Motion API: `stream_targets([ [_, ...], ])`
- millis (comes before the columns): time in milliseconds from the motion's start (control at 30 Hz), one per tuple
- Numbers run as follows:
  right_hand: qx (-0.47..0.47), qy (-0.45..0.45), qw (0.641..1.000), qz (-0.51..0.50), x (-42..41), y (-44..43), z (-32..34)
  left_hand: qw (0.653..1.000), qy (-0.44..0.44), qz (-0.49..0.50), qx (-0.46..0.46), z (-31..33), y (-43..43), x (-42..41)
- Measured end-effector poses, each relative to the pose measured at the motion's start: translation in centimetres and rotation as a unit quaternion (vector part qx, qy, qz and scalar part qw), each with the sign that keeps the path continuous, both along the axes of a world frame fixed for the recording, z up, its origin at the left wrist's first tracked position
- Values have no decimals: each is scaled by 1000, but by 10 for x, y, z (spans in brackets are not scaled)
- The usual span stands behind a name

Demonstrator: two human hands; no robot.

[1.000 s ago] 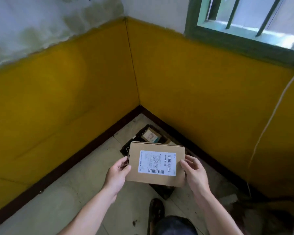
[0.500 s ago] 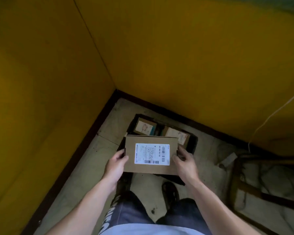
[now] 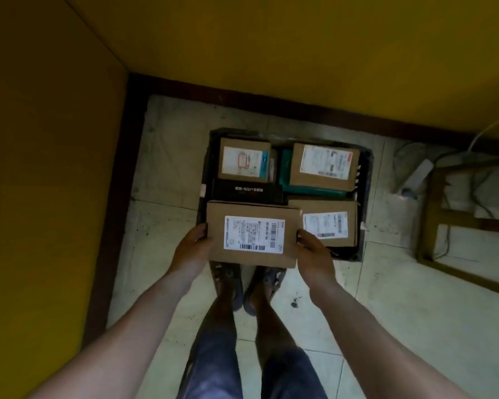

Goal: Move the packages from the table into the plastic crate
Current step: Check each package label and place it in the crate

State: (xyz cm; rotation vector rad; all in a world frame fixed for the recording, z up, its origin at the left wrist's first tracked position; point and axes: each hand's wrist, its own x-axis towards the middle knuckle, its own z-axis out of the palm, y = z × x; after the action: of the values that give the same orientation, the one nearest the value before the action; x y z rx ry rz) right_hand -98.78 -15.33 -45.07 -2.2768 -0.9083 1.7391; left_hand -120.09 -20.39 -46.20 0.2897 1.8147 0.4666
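Packages already fill much of the black crate (image 3: 366, 180), and you have now brought the cardboard box (image 3: 252, 234), clasped between left hand (image 3: 192, 250) and right hand (image 3: 314, 254), over its near-left corner, ready to lower.

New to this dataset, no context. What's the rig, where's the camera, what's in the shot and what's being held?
There is no robot here: a person works with two bare hands. The single camera sits on the person's head and looks down, so you see their own forearms, legs and feet.

The left hand and right hand grip the short ends of a cardboard package with a white shipping label facing up, held above the near left part of a black plastic crate.

The crate stands on a tiled floor in a corner of yellow walls. It already holds several packages: three labelled cardboard boxes, a black box and something teal. A wooden frame and cables lie on the right.
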Motion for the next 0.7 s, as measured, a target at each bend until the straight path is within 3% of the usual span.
stream_targets([
  [300, -43, -14, 997, 62, -9, 7, -118, 999, -1, -33, -27, -116, 15, -11],
  [700, -59, -11, 989, 135, -4, 8, -131, 994, 41, -89, -38, -126, 10, -5],
])
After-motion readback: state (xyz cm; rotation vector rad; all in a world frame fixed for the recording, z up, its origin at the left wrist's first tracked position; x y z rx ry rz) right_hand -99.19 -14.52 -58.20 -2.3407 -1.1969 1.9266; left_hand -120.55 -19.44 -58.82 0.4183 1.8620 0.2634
